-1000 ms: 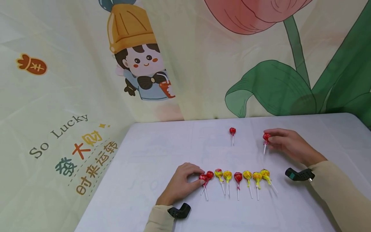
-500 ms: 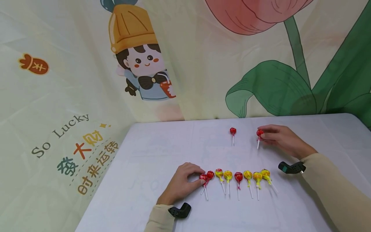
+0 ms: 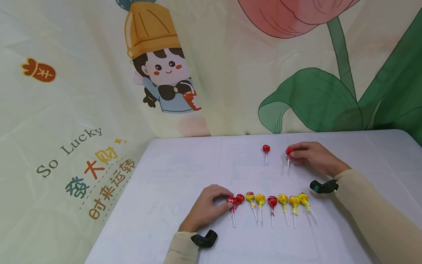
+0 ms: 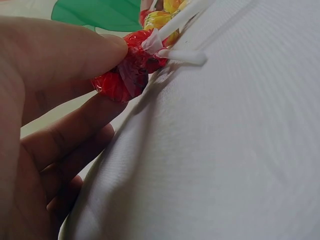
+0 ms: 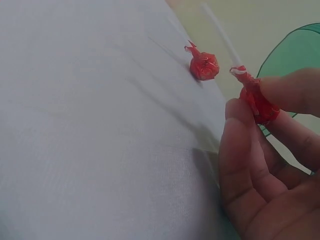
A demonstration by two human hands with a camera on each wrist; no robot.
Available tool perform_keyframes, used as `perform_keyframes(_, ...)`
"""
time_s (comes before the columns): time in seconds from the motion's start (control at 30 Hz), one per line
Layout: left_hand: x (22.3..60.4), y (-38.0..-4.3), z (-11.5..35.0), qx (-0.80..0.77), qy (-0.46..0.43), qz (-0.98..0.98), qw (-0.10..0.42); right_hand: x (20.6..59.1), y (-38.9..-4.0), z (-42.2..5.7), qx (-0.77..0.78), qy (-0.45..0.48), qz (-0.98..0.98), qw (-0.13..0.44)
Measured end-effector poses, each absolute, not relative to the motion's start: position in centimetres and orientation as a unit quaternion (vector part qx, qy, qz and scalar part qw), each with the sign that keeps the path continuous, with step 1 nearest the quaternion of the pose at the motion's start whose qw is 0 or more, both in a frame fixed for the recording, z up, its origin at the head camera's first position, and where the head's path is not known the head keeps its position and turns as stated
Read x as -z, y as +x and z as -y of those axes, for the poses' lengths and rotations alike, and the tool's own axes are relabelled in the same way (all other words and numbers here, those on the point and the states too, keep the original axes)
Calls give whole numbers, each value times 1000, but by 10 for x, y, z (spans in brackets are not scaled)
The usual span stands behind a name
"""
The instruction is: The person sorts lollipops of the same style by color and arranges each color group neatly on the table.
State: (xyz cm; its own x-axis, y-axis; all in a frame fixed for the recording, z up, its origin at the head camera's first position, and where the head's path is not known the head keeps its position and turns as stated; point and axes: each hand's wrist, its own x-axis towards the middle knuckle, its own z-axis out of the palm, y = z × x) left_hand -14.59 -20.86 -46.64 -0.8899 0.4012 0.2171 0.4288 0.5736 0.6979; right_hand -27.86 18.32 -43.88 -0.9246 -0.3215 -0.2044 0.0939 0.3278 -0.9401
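My right hand [image 3: 313, 156] pinches a red-wrapped lollipop [image 5: 260, 102] by its head between thumb and fingers, its white stick free. To the left of it, another red lollipop [image 3: 266, 148] lies at the back of the table. At the left end of the front row, my left hand [image 3: 207, 207] pinches a red lollipop [image 4: 120, 82] by its head. Close against that one is a second red lollipop [image 3: 240, 198], its stick crossing behind.
The row continues rightward with yellow lollipops [image 3: 260, 200] and one red lollipop [image 3: 272, 201], sticks toward me. They lie on a white-covered table [image 3: 184, 165]. A printed cloth [image 3: 230, 91] hangs behind the back edge.
My right hand has moved left with its red lollipop, closer to the one at the back. The left hand has stayed in place, still pinching its lollipop.
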Motion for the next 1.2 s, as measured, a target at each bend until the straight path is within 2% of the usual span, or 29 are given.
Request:
perform_keyframes(0.43, 467, -142, 214, 403, -213, 890, 6, 441, -295, -165, 564, -71, -801, 190)
perform_keyframes(0.83, 467, -144, 214, 401, -223, 888, 9, 438, -307, -152, 489, -84, -850, 177)
perform_keyframes(1.2, 465, -145, 216, 443, -221, 869, -16, 439, -318, -144, 449, -94, -874, 162)
